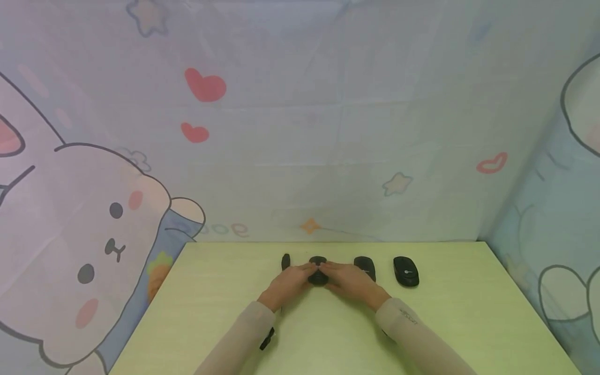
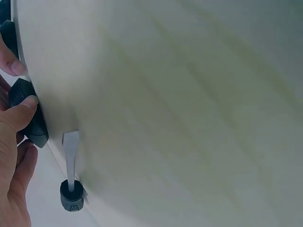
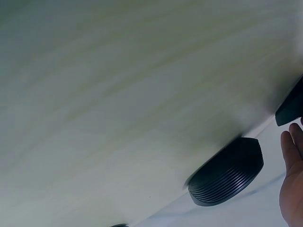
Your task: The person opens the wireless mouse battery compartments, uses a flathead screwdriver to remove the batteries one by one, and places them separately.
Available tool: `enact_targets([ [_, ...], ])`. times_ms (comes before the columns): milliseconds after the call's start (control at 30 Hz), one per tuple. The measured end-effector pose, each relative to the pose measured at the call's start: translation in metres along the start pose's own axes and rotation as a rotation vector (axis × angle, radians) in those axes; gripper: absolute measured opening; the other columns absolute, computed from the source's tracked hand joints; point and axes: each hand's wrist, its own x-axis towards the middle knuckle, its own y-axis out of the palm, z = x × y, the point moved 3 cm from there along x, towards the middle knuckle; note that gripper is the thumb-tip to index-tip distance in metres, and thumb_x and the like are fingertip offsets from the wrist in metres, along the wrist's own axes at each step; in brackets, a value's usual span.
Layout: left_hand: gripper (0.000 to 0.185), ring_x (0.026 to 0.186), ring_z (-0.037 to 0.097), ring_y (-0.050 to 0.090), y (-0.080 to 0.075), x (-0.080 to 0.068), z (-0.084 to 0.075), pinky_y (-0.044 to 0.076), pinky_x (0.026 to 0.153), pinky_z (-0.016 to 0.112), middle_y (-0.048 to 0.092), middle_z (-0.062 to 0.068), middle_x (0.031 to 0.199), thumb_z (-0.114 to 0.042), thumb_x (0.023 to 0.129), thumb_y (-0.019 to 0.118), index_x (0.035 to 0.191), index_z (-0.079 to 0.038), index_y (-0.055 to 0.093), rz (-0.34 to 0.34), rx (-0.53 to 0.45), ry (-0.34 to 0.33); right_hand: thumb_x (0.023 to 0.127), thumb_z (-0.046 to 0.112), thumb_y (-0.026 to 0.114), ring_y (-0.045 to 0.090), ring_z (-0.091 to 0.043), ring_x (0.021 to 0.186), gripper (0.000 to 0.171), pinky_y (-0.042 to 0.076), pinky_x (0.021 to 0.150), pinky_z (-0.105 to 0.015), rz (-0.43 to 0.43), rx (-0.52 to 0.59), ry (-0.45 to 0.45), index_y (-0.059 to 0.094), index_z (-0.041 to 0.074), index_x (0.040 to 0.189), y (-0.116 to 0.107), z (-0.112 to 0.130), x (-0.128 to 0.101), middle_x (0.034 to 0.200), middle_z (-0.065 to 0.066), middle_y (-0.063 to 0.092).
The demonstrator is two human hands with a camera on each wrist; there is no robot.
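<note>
A black computer mouse lies near the far edge of the pale green table, with both hands meeting on it. My left hand pinches its left side; in the left wrist view the thumb lies on the mouse and another fingertip sits beyond it. My right hand reaches in from the right with fairly straight fingers touching the mouse. In the right wrist view those fingers sit just below the mouse's edge.
Two more black mice stand to the right, one behind my right hand, ribbed side in the wrist view, and one further right. A stubby flat-blade screwdriver lies left of my left hand. Cartoon-print fabric walls enclose the table.
</note>
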Motion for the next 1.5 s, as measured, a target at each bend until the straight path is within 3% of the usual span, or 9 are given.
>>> enact_targets([
  [400, 0.043, 0.130, 0.028, 0.068, 0.008, 0.000, 0.003, 0.059, 0.109, 0.039, 0.064, 0.010, 0.149, -0.018, 0.104, 0.067, 0.146, -0.009, 0.061, -0.013, -0.056, -0.012, 0.095, 0.025, 0.079, 0.076, -0.030, 0.113, 0.045, 0.064, 0.097, -0.041, -0.055, 0.060, -0.025, 0.069, 0.007, 0.135, -0.002, 0.002, 0.005, 0.134, -0.012, 0.074],
  [600, 0.043, 0.130, 0.028, 0.068, 0.007, -0.001, 0.002, 0.058, 0.110, 0.038, 0.065, 0.011, 0.148, -0.018, 0.105, 0.066, 0.146, -0.007, 0.060, -0.014, -0.039, -0.012, 0.097, 0.025, 0.076, 0.075, -0.031, 0.115, 0.046, 0.064, 0.098, -0.041, -0.041, 0.039, -0.021, 0.066, 0.005, 0.138, 0.001, 0.003, 0.005, 0.136, -0.014, 0.072],
  [833, 0.044, 0.130, 0.029, 0.068, 0.003, -0.003, 0.002, 0.058, 0.110, 0.038, 0.066, 0.013, 0.146, -0.015, 0.104, 0.068, 0.146, -0.005, 0.060, -0.008, -0.060, -0.024, 0.098, 0.024, 0.075, 0.077, -0.029, 0.109, 0.044, 0.065, 0.093, -0.039, -0.114, 0.050, -0.076, 0.065, 0.004, 0.136, -0.001, 0.006, 0.003, 0.132, -0.012, 0.074],
  [1100, 0.041, 0.127, 0.026, 0.070, 0.003, -0.004, 0.004, 0.060, 0.107, 0.036, 0.070, 0.010, 0.140, -0.019, 0.103, 0.069, 0.142, -0.009, 0.063, -0.116, -0.104, -0.002, 0.102, 0.027, 0.071, 0.078, -0.022, 0.105, 0.035, 0.066, 0.088, -0.034, -0.114, 0.115, -0.103, 0.066, 0.012, 0.133, -0.007, 0.002, 0.007, 0.125, -0.005, 0.077],
  [1267, 0.042, 0.126, 0.023, 0.071, -0.001, -0.008, 0.000, 0.061, 0.104, 0.034, 0.072, 0.006, 0.139, -0.018, 0.101, 0.070, 0.142, -0.013, 0.062, -0.185, -0.153, 0.047, 0.103, 0.028, 0.069, 0.078, -0.020, 0.105, 0.042, 0.066, 0.089, -0.034, -0.065, 0.196, -0.057, 0.066, 0.012, 0.142, -0.016, -0.004, 0.004, 0.127, -0.006, 0.078],
  [1500, 0.034, 0.118, 0.021, 0.074, -0.018, -0.007, -0.011, 0.063, 0.100, 0.034, 0.075, 0.006, 0.131, -0.012, 0.102, 0.069, 0.136, -0.010, 0.064, -0.193, -0.129, 0.039, 0.103, 0.033, 0.068, 0.078, -0.018, 0.105, 0.036, 0.065, 0.086, -0.032, -0.016, 0.449, 0.038, 0.074, 0.016, 0.134, -0.041, -0.004, 0.005, 0.124, -0.003, 0.079],
])
